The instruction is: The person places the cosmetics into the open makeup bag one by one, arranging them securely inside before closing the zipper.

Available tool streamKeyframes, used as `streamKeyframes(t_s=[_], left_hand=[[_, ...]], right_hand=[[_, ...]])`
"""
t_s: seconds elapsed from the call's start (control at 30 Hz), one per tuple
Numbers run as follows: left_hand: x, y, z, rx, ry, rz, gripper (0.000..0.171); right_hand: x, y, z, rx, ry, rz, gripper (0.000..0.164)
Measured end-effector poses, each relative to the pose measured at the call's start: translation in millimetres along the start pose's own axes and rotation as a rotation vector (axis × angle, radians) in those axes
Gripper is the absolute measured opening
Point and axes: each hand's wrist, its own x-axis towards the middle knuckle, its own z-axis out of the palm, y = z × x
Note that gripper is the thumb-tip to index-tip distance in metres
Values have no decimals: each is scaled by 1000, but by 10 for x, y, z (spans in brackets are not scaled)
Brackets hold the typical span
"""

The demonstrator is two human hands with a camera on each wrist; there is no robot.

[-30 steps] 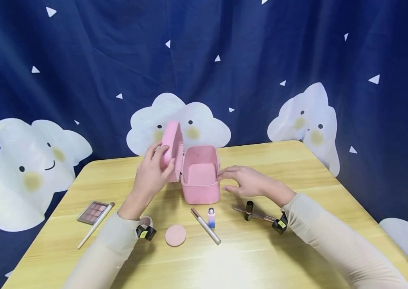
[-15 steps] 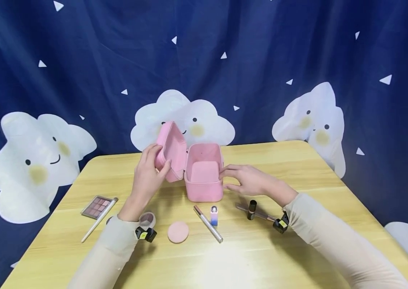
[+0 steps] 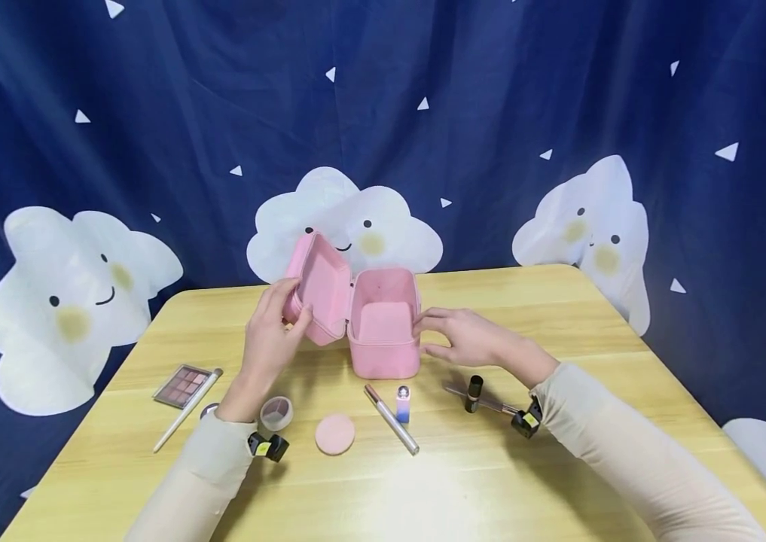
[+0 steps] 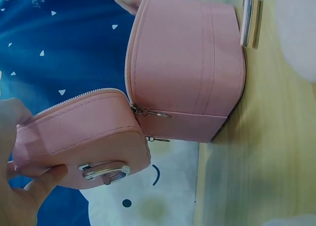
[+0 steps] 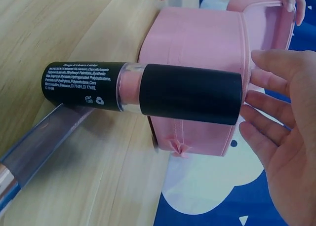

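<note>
A pink cosmetic case stands on the table, its zipped lid tilted open to the left. My left hand holds that lid at its free edge, thumb on one side and fingers on the other. At the case's right side, the fairly straight fingers of my right hand touch the rim. In the right wrist view a black lipstick tube with a clear pink band stands near this hand, untouched. Its palm shows nothing held. The inside of the case shows a bare pink bottom in the head view.
In front of the case lie a silver pen-like tube, a pink-and-blue lipstick, a round pink puff and a small round compact. An eyeshadow palette and white brush lie left. Another brush lies behind the black tube.
My left hand has swung the lid further left and down, so its inside faces the camera more. My right hand has stayed at the rim. The head view has shifted slightly.
</note>
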Motion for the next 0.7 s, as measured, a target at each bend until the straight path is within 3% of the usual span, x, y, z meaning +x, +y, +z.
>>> streamKeyframes(t_s=[0.4, 0.7], left_hand=[[-106, 67, -23, -59, 27, -47, 44], [-277, 82, -79, -40, 63, -69, 45]], right_hand=[[-83, -51, -59, 3, 8, -26, 23], [-114, -96, -63, 10, -9, -52, 24]])
